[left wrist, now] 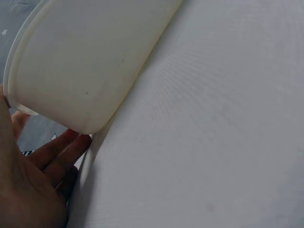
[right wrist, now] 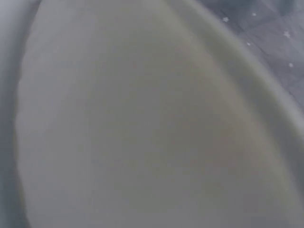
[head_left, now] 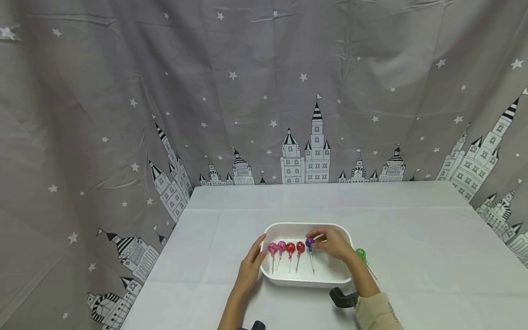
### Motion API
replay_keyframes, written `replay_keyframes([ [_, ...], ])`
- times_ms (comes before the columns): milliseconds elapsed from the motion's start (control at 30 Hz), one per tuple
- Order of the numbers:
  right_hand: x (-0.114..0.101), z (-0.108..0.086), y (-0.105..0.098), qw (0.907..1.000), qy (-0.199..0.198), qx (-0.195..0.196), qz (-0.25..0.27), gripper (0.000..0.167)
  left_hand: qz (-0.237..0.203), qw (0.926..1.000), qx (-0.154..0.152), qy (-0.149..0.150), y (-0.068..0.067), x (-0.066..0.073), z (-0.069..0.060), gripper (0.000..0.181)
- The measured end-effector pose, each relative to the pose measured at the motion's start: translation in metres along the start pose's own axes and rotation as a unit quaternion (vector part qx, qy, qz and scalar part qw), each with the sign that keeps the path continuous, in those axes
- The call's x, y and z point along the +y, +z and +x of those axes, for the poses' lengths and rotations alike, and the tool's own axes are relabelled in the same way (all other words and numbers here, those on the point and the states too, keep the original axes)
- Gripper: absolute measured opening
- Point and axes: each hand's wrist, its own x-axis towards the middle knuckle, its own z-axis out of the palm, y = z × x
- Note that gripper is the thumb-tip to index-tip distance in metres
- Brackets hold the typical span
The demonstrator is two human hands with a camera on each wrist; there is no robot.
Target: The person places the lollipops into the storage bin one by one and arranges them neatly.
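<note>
A white tray [head_left: 305, 283] holds a row of lollipops with heads toward its far side. From the left come two pink lollipops [head_left: 272, 248], two red lollipops [head_left: 290, 247] and a purple lollipop [head_left: 310, 243]. My right hand [head_left: 333, 243] reaches over the tray's right side and pinches the purple one at its head. At the left end, my left hand [head_left: 250, 266] holds the tray, thumb at the rim; in the left wrist view its fingers [left wrist: 64, 154] touch the outer wall near the base. The right wrist view shows only the blurred tray interior [right wrist: 133, 118], no hand.
A green lollipop [head_left: 361, 254] lies on the white-covered table [head_left: 416, 256], just right of the tray, partly behind the right forearm. Black wrist devices [head_left: 343, 299] are on both arms. A grey curtain [head_left: 255, 59] with castles and stars hangs behind the table.
</note>
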Motion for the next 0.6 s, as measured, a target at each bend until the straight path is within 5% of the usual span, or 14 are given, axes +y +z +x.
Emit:
replay_keyframes([
  [600, 0.0075, 0.0012, 0.0057, 0.9995, 0.027, 0.005, -0.014, 0.026, -0.003, 1.0, 0.002, 0.0, -0.0005, 0.0003, 0.0008, 0.041],
])
